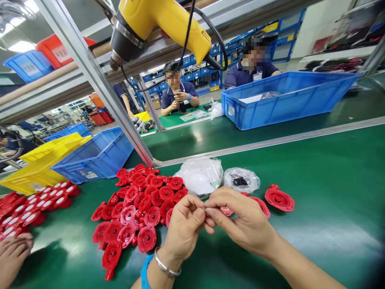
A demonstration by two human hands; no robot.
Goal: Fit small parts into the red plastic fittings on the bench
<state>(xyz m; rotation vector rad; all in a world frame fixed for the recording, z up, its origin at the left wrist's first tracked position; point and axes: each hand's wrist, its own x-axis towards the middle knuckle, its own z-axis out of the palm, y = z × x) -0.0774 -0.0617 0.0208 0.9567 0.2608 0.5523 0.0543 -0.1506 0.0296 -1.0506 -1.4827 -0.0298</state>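
Over the green bench, my left hand (188,226) and my right hand (239,218) meet fingertip to fingertip. Both are pinched closed around something too small to make out. Beyond my left hand spreads a pile of red plastic housings (146,239), round with a short stub on one side. One red housing (279,198) lies apart to the right, and others are partly hidden behind my right hand. Just past my fingers sit a clear plastic bag (202,175) with white contents and a smaller bag of black parts (240,182).
A yellow electric screwdriver-like tool (168,24) hangs overhead on a cable. Blue bins (279,100) and yellow bins (45,160) stand beyond. Another person's hand (13,255) rests at the left, near red parts with white discs (46,204). Several people sit across the bench.
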